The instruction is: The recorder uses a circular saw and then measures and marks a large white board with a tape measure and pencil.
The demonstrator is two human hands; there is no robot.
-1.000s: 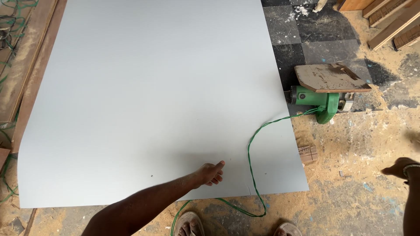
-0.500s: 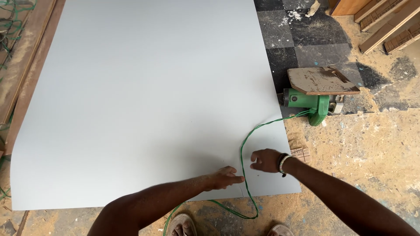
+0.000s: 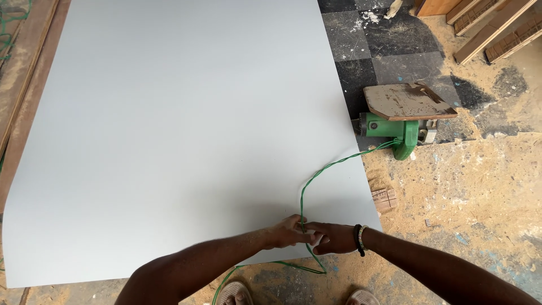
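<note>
My left hand (image 3: pixel 289 230) and right hand (image 3: pixel 333 238) meet at the near edge of the large pale sheet (image 3: pixel 169 124) lying flat on the floor, fingertips touching over the green cord (image 3: pixel 307 186). The left hand pinches the cord where it crosses the sheet; the right hand, a beaded band at its wrist, closes around something small and white beside it, though I cannot tell whether it is a marker, a scrap or part of the cord. The cord runs from my fingers up across the sheet's right corner to the green power tool (image 3: pixel 395 130), which sits on the floor just off the sheet's right edge with a worn wooden board (image 3: pixel 406 100) resting on top of it. Below my hands the cord loops off the sheet's edge toward my sandalled feet (image 3: pixel 234 293). Sawdust (image 3: pixel 480 192) covers the floor to the right, and lengths of timber (image 3: pixel 491 28) lie at the far right corner. As I judge it, the step in hand is handling the cord at the sheet's edge, both hands committed to one spot. The next move calls for a steady pinch and slack in the cord, so that the tool is not tugged across the floor.
</note>
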